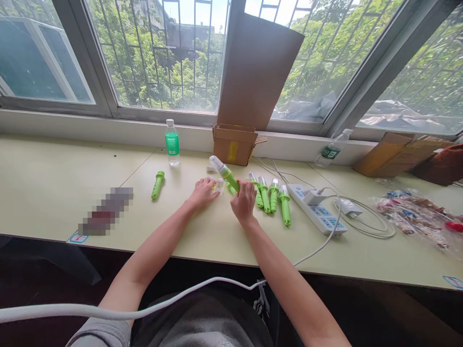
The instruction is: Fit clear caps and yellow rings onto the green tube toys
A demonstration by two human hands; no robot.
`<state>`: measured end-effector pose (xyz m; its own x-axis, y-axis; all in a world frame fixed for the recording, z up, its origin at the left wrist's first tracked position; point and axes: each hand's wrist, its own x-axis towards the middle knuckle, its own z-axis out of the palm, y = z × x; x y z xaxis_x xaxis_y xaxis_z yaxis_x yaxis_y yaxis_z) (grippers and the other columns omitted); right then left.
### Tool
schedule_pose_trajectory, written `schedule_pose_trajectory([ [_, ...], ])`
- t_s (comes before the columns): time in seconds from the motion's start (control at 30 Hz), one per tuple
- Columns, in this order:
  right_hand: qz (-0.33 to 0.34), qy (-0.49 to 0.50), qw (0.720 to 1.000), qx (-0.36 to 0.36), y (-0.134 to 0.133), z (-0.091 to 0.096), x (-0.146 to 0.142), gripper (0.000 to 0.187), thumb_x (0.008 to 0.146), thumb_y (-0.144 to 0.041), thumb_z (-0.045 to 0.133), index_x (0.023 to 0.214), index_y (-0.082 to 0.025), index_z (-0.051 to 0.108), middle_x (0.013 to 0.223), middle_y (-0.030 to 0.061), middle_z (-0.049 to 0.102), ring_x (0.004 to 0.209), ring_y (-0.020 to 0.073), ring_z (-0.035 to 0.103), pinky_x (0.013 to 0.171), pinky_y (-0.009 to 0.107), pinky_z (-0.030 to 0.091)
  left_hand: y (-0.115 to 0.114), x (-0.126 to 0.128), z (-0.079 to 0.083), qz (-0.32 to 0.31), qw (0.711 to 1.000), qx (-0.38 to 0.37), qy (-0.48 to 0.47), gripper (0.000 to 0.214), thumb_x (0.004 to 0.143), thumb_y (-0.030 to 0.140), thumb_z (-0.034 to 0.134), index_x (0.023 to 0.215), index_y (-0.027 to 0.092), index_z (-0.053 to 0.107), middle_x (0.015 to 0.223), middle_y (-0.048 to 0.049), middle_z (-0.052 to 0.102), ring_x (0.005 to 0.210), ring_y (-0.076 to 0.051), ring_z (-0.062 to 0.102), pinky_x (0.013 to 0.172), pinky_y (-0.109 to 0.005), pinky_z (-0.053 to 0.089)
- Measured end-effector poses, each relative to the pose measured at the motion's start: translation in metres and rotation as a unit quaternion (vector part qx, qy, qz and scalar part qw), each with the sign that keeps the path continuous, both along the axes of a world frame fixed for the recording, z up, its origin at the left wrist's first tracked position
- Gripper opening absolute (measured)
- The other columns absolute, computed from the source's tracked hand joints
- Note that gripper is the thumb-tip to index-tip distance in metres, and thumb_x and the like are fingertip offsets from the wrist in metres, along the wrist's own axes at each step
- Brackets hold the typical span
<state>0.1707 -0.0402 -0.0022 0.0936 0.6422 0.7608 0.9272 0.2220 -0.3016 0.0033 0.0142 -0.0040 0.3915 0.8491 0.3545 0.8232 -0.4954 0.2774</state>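
My right hand [243,201] grips a green stick-shaped toy with a clear dome tip [224,172], holding it tilted up and to the left above the table. My left hand [203,191] rests on the table with its fingers curled around a small clear cap [219,185]. Just right of my right hand lie several green sticks with clear tips [274,195] side by side. One green handle without a tip [157,185] lies alone to the left.
A pale green table [72,193] runs under a window. A water bottle [172,143], a small open cardboard box [234,143] and a leaning cardboard sheet stand at the back. A white power strip [318,210] with cables lies right, beside plastic bags [419,217]. A white cable crosses my lap.
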Motion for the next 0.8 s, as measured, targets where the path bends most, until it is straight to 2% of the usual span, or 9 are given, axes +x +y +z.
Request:
schedule_pose_trajectory([
  [0.2,0.031,0.037,0.998,-0.028,0.0039,-0.0042,-0.0004,0.049,0.083,-0.010,0.037,0.132,-0.015,0.042,0.112,0.0142,0.054,0.105,0.0251,0.053,0.082,0.036,0.046,0.0002,0.0003,0.0001,0.003,1.000,0.000,0.004,0.036,0.086,0.043,0.053,0.115,0.022,0.054,0.118,-0.0095,0.055,0.112,-0.027,0.049,0.097,-0.040,0.040],
  [0.4,-0.025,0.055,0.996,-0.068,0.0079,-0.0067,0.0043,0.059,0.082,-0.008,0.038,0.141,-0.010,0.033,0.111,0.0174,0.056,0.105,0.0273,0.054,0.084,0.038,0.046,0.0014,-0.0009,-0.0014,0.001,1.000,-0.006,0.005,0.037,0.086,0.045,0.052,0.116,0.024,0.054,0.119,-0.0081,0.055,0.113,-0.026,0.048,0.099,-0.040,0.039],
  [0.6,-0.118,0.028,0.983,-0.135,0.0068,-0.0081,0.0083,0.051,0.076,-0.004,0.039,0.126,-0.011,0.049,0.105,0.0168,0.055,0.100,0.0281,0.055,0.082,0.038,0.044,0.0022,-0.0011,-0.0014,0.000,1.000,-0.009,0.005,0.035,0.085,0.045,0.053,0.114,0.025,0.055,0.117,-0.0081,0.055,0.113,-0.026,0.048,0.098,-0.040,0.039],
  [0.7,-0.135,0.018,0.977,-0.163,0.0061,-0.0084,0.0083,0.045,0.074,-0.003,0.040,0.116,-0.010,0.053,0.104,0.0165,0.055,0.098,0.0274,0.054,0.079,0.036,0.042,0.0011,-0.0009,-0.0005,0.002,1.000,-0.009,0.006,0.035,0.085,0.044,0.053,0.114,0.025,0.055,0.118,-0.0082,0.055,0.114,-0.027,0.048,0.098,-0.039,0.039],
  [0.8,-0.141,0.022,0.973,-0.180,0.0059,-0.0080,0.0073,0.041,0.075,-0.006,0.040,0.114,-0.009,0.054,0.103,0.0171,0.056,0.098,0.0275,0.053,0.079,0.035,0.040,-0.0003,-0.0009,0.0006,0.003,1.000,-0.011,0.007,0.034,0.086,0.044,0.053,0.114,0.025,0.055,0.119,-0.0082,0.055,0.114,-0.026,0.049,0.099,-0.039,0.039],
])
